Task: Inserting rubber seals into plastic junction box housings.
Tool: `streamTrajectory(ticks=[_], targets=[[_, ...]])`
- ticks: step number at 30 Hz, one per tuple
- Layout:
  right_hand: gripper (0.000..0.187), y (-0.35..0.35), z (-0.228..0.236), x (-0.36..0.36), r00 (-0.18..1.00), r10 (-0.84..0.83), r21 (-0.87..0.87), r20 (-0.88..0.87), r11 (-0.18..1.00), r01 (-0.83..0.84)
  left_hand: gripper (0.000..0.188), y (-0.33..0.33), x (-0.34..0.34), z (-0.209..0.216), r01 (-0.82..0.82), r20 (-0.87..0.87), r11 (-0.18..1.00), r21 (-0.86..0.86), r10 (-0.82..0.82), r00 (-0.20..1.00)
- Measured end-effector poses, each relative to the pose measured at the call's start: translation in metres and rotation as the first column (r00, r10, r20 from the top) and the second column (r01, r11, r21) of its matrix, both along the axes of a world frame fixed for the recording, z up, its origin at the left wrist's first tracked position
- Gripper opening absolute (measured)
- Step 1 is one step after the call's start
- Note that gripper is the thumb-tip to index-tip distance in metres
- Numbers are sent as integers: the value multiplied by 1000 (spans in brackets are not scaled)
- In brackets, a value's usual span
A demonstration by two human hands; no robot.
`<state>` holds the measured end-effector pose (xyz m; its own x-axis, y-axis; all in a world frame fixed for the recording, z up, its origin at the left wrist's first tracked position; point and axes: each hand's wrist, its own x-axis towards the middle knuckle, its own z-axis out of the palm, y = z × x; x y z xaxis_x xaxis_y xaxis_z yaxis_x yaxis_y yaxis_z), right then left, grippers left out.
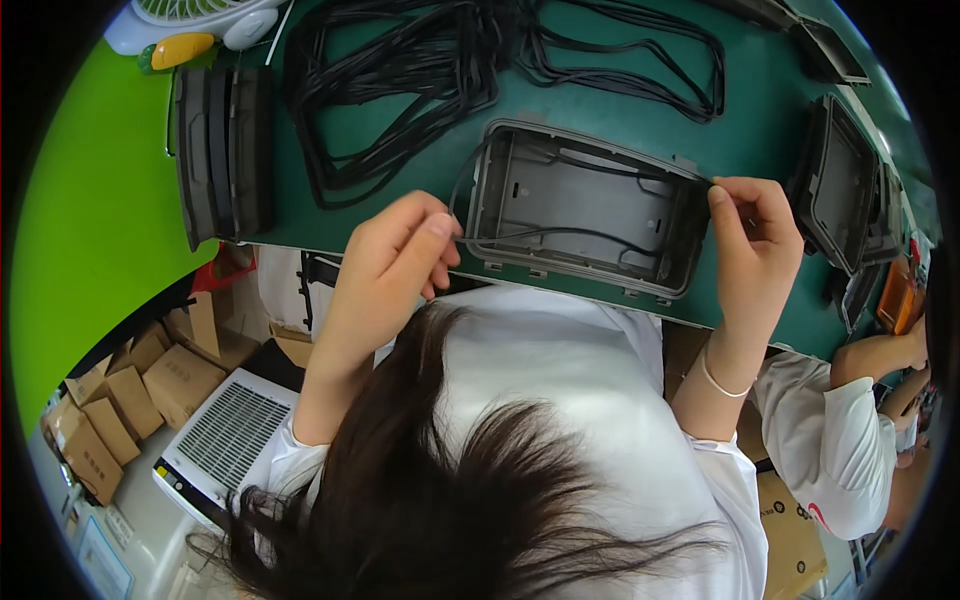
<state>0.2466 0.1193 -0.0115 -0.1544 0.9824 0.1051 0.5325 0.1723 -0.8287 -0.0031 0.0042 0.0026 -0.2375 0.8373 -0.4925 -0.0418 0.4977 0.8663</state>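
A dark grey plastic box (590, 196) lies open in front of me, its inside facing up. A thin black rubber cord (570, 231), likely a sealing strip, loops across it and out past its left end. My left hand (395, 250) pinches that loop between thumb and fingers, just left of the box. At the far right corner of the box, my right hand (755, 235) is closed with thumb and forefinger together. Whether it grips the rim or the cord there is hidden. Beyond the box lies a tangled pile of similar black cords (405, 125).
Dark box parts (222, 150) stand stacked at the left of the green table (410, 215). More dark box shells (840, 185) lie at the right. A white fan (195, 18) is at the far left. At the right, a co-worker's arm (880, 355) reaches toward an orange bin (897, 297).
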Motion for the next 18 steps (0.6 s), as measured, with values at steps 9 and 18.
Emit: streamTrajectory(ticks=[9, 18], targets=[[19, -2, -8, 14, 909, -144, -473, -391, 879, -65, 19, -5, 6, 11, 325, -282, 945, 25, -305, 909], [26, -2, -12, 23, 782, -144, -585, -607, 746, -317, 26, 3, -11, 2, 527, -521, 850, 9, -446, 728]])
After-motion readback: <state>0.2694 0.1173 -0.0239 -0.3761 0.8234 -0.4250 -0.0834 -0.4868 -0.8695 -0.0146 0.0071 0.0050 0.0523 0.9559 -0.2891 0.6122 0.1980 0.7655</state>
